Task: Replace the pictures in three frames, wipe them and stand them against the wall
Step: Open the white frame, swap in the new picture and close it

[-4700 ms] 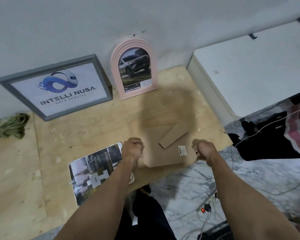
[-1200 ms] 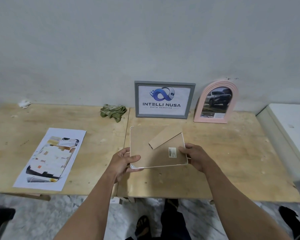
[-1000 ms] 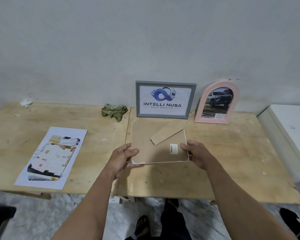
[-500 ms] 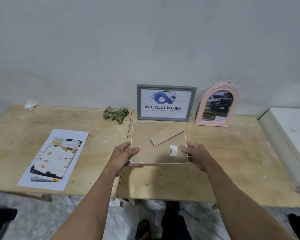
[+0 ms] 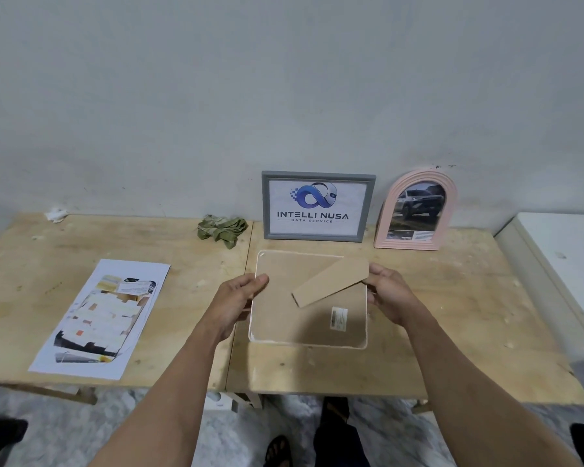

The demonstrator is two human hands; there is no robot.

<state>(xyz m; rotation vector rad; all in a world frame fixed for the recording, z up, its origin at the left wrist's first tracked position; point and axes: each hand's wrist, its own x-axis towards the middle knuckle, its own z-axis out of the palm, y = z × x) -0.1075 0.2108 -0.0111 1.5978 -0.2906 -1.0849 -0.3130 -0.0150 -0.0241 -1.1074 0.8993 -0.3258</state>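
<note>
Pale grey wall (image 5: pixel 284 79) fills the upper half of the room, and a plywood table (image 5: pixel 452 315) runs along its foot. Two frames stand upright on the table against the wall: a grey frame (image 5: pixel 318 206) showing an "INTELLI NUSA" logo, and just to its right a pink arched frame (image 5: pixel 417 210) with a car picture. On the table's left part lies a printed sheet (image 5: pixel 102 315), flat and well apart from the rest. A third frame (image 5: pixel 309 301) is held back-up over the table in front of the grey one, its brown backing and angled stand strut (image 5: pixel 331 282) facing up. Left hand (image 5: pixel 238 303) has its grip closed on the frame's left edge; right hand (image 5: pixel 390 294) has its grip on the right edge, fingers near the strut's tip. A crumpled green cloth (image 5: pixel 221 228) sits by the wall, left of the grey frame.
</note>
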